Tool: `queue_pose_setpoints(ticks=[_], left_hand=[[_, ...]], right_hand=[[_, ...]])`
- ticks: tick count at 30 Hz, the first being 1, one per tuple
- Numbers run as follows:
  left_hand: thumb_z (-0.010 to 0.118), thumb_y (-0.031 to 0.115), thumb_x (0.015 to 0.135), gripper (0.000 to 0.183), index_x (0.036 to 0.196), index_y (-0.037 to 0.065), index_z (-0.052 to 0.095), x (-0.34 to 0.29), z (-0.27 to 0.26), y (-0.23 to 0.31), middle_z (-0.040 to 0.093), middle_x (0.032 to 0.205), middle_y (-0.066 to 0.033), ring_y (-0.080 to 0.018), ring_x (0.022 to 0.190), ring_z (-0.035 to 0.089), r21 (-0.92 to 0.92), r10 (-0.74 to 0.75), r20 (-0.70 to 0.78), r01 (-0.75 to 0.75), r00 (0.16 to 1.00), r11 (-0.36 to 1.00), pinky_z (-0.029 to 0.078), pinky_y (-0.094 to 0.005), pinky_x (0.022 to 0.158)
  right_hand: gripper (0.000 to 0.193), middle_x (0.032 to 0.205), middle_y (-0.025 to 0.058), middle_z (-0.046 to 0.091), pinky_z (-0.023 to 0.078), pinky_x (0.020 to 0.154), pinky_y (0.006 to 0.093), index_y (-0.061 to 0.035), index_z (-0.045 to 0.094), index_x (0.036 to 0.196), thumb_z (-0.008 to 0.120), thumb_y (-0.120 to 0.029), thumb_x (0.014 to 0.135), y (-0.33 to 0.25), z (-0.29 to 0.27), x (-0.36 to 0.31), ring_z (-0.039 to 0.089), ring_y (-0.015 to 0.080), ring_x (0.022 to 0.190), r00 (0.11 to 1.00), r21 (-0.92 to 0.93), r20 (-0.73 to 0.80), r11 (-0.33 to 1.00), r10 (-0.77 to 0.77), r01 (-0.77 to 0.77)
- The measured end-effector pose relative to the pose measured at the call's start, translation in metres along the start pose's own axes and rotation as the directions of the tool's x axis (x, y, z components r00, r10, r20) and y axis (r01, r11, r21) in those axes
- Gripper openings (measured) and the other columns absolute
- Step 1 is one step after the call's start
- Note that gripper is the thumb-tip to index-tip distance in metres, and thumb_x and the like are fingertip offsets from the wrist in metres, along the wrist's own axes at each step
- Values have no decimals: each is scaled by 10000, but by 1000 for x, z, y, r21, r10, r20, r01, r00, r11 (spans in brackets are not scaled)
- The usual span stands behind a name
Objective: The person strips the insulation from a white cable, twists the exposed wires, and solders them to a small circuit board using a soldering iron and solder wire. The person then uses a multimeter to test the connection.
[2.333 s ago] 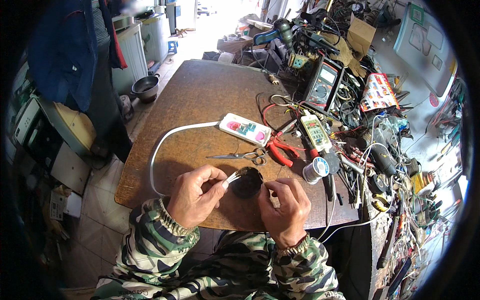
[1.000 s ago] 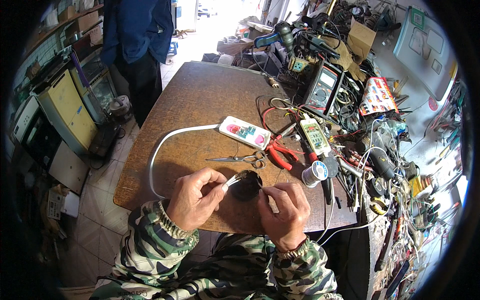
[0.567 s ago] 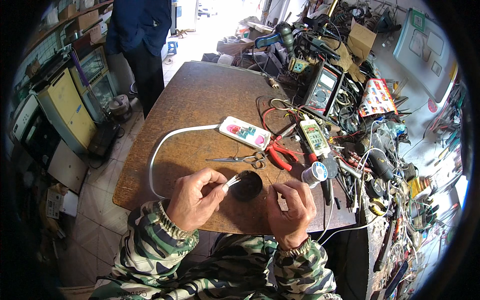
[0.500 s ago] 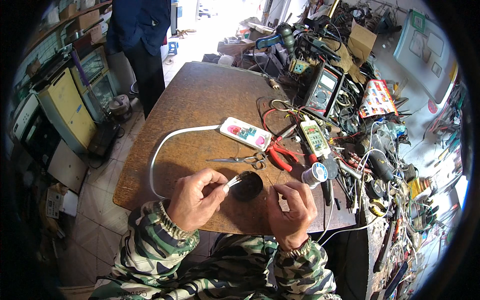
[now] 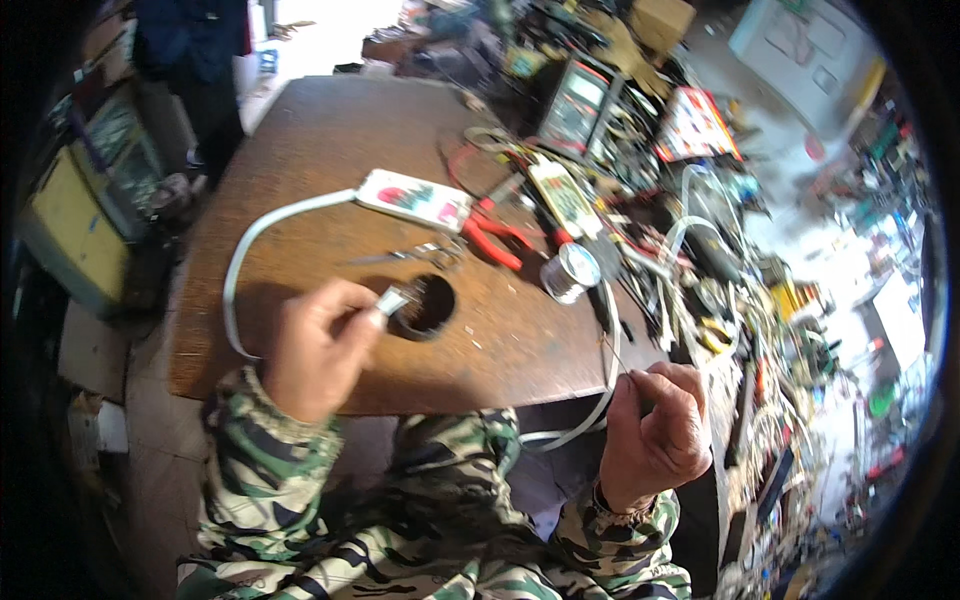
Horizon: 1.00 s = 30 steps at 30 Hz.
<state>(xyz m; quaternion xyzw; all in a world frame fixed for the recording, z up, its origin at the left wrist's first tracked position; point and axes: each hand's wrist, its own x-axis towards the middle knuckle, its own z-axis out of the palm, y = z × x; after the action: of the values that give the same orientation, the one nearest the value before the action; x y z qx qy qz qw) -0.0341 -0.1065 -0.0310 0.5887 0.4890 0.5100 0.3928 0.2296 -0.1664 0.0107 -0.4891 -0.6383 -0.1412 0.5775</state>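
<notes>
My left hand pinches the end of a white cable, its separated wire ends pointing over a round black tin. The cable loops up the left to a white power strip with its inside exposed. At the table's front right edge, my right hand is closed, thumb against fingers. A thin wire sticks up from its fingertips, blurred. A spool of solder wire stands just beyond. Scissors and red-handled pliers lie below the power strip.
A second opened strip with a circuit board lies right of the pliers. Behind it stands a multimeter. Tangled cables and tools crowd the right side. A person in dark clothes stands at the far left.
The view has shifted, moving the table up and left in the picture. My right hand has moved right, away from the tin to the table's edge. My left hand still holds the cable end by the tin.
</notes>
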Motion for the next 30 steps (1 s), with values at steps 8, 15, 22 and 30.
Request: queue_pose_setpoints(ticks=[8,15,22,30], left_hand=[[586,109,964,126,998,-11,600,1,-3,-2,628,776,-30,-36,550,520,-4,-53,46,53,998,999,406,-183,484],[590,100,948,123,983,-18,604,1,2,3,625,774,-17,-30,581,528,7,-82,26,82,996,997,390,-189,495],[594,79,947,114,985,-28,605,5,4,0,653,780,-45,-47,576,564,-12,-47,49,48,998,999,451,-201,489],[614,105,956,155,990,-47,603,2,1,6,658,786,-64,-65,592,567,3,-51,10,51,999,999,467,-232,517]], right_hand=[[194,803,138,606,455,561,325,34,661,890,713,93,712,48,-121,-115,567,232,665,973,-251,4,942,232,-223],[185,818,162,618,510,616,359,13,650,881,711,64,714,87,-124,-148,628,310,701,902,-499,147,818,406,-287],[115,775,122,624,467,597,282,26,648,823,706,70,734,31,-39,-51,613,204,657,939,75,206,952,277,-297],[51,753,59,622,451,611,248,40,665,816,707,13,819,-7,70,-5,575,104,666,762,430,539,661,358,-615]])
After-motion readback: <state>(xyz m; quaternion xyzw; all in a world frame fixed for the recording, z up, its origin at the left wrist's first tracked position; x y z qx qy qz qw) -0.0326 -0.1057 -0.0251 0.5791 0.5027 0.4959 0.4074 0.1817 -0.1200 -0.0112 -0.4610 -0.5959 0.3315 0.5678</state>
